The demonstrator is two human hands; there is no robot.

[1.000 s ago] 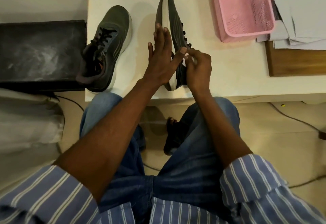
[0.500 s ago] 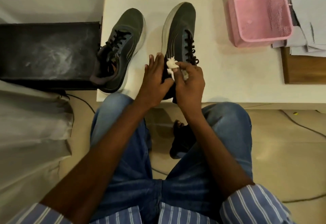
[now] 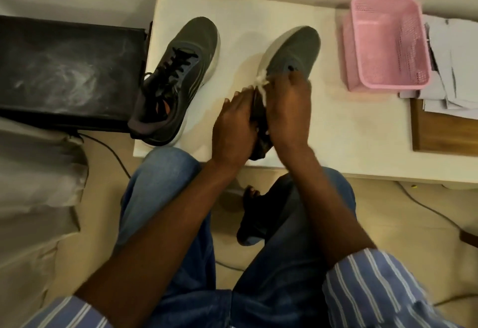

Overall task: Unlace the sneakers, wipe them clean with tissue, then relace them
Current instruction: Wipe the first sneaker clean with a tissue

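Two gray sneakers sit on the white tabletop (image 3: 297, 126) in front of you. Your left hand (image 3: 234, 131) grips the heel end of the right sneaker (image 3: 293, 51). Your right hand (image 3: 289, 110) pinches a white tissue (image 3: 261, 82) against that sneaker's side. The left sneaker (image 3: 178, 79) stands apart, near the tabletop's left edge, black laces in. A pink basket (image 3: 388, 43) sits to the right.

Grey sneakers (image 3: 292, 51) with black laces, white tissue (image 3: 261, 82), white table (image 3: 258, 9), pink basket (image 3: 388, 43), blue-and-white striped sleeves (image 3: 382, 291).
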